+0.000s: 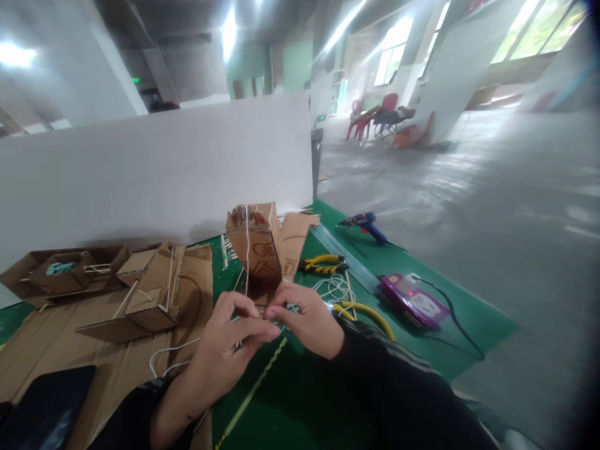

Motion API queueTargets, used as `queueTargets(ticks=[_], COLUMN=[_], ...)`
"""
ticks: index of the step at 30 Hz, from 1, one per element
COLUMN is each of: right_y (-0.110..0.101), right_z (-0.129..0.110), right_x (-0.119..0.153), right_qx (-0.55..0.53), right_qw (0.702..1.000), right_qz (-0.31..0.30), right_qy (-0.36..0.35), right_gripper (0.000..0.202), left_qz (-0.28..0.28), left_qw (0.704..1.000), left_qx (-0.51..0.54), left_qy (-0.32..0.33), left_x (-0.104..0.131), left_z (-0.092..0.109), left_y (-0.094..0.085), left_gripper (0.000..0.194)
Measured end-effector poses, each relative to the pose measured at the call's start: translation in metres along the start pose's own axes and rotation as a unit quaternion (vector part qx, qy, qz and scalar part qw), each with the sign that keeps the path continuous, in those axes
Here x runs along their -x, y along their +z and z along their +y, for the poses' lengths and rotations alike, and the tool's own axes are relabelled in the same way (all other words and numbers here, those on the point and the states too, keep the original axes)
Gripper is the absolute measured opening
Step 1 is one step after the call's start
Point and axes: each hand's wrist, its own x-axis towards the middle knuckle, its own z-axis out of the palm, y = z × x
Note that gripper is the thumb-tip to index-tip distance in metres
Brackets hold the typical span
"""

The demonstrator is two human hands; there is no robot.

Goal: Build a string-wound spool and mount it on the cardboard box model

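My left hand (241, 334) and my right hand (304, 315) meet at their fingertips, both pinched closed in front of a cardboard box model (262, 250). A white string (247, 250) hangs down the model's front face and runs to my fingers, which close on it. Exactly how the string passes between the fingertips is hidden. Just right of the model, pliers with yellow and black handles (323, 264) lie on the green table (290, 400). A loose coil of white string (335, 286) is beside my right hand. Below my hands lies a thin, twisted yellowish strip (255, 387).
More cardboard constructions (145, 300) stand on a flat cardboard sheet (42, 337) at left, near a black flat device (54, 406). A blue glue gun (368, 226), clear glue sticks (344, 259) and a purple power strip (412, 300) lie at right. A white panel (154, 169) rises behind.
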Motion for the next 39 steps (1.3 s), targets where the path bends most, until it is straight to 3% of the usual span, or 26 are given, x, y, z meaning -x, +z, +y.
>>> queueTargets(ticks=[5, 10, 12, 22, 27, 32, 36, 39], right_y=[0.014, 0.026, 0.028, 0.02, 0.015, 0.005, 0.003, 0.004], right_z=[0.001, -0.002, -0.004, -0.007, -0.009, -0.014, -0.018, -0.018], right_x=[0.008, 0.017, 0.019, 0.019, 0.018, 0.015, 0.016, 0.017], right_qx=[-0.09, -0.127, -0.144, -0.15, -0.109, -0.081, -0.043, -0.026], right_qw=[0.995, 0.989, 0.986, 0.986, 0.992, 0.996, 0.999, 0.999], right_qz=[-0.007, -0.037, -0.056, -0.062, -0.057, -0.026, -0.028, -0.031], right_qy=[0.042, 0.061, 0.056, 0.023, 0.006, 0.0, -0.017, -0.032], right_gripper=[0.039, 0.039, 0.035, 0.032, 0.032, 0.033, 0.033, 0.031], left_qz=[0.068, 0.13, 0.14, 0.159, 0.087, 0.011, -0.034, -0.048], left_qw=[0.993, 0.939, 0.915, 0.864, 0.882, 0.902, 0.95, 0.961], left_qx=[0.092, 0.225, 0.267, 0.361, 0.329, 0.315, 0.209, 0.148], left_qy=[-0.023, -0.226, -0.267, -0.314, -0.327, -0.294, -0.231, -0.227], left_x=[0.002, 0.01, 0.011, 0.007, 0.004, -0.002, -0.002, -0.001], left_z=[0.001, 0.006, 0.008, -0.002, -0.012, -0.02, -0.017, -0.01], left_y=[0.008, 0.016, 0.018, 0.016, 0.009, 0.0, 0.0, 0.001], left_gripper=[0.017, 0.012, 0.008, 0.008, 0.01, 0.009, 0.005, 0.005])
